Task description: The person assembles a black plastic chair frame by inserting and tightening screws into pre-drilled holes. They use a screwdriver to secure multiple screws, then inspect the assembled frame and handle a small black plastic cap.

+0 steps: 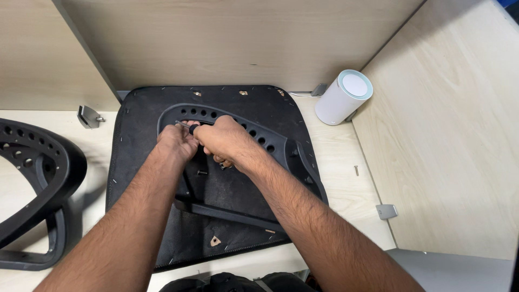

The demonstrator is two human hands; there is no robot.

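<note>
On the worktop (335,157), a black seat pad (232,216) is shown; left hand (175,143) and right hand (221,138) are closed together around a small tool (184,125) at its perforated frame (259,139).

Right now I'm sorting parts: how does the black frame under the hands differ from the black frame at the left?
The frame under the hands lies on the black seat pad, and both hands work at it; the frame at the left rests on the bare desk, untouched and partly out of view. Both are black plastic with rows of round holes.
</note>
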